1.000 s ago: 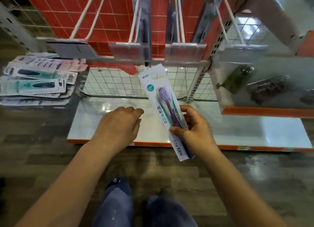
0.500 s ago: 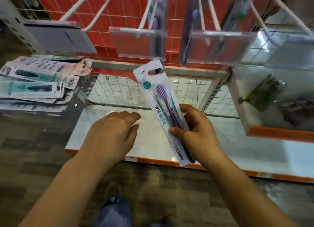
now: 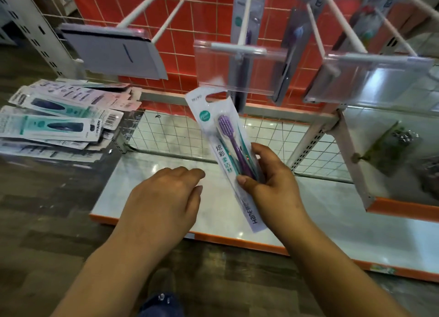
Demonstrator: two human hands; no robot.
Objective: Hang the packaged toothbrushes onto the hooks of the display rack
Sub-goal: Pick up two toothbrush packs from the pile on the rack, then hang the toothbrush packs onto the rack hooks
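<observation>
Right hand grips a toothbrush pack below the hooks; left hand hovers open above the shelf.

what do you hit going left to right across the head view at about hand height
stack of packaged toothbrushes → left hand → held toothbrush pack → right hand → side shelf panel

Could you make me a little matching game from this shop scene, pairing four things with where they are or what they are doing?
Things:
1. right hand
2. left hand
3. pile of packs
4. purple toothbrush pack

States:
A. lies flat at the far left
B. empty, fingers relaxed
C. held upright below the hooks
D. grips a pack

Pairs: 1-D, 2-B, 3-A, 4-C
</observation>
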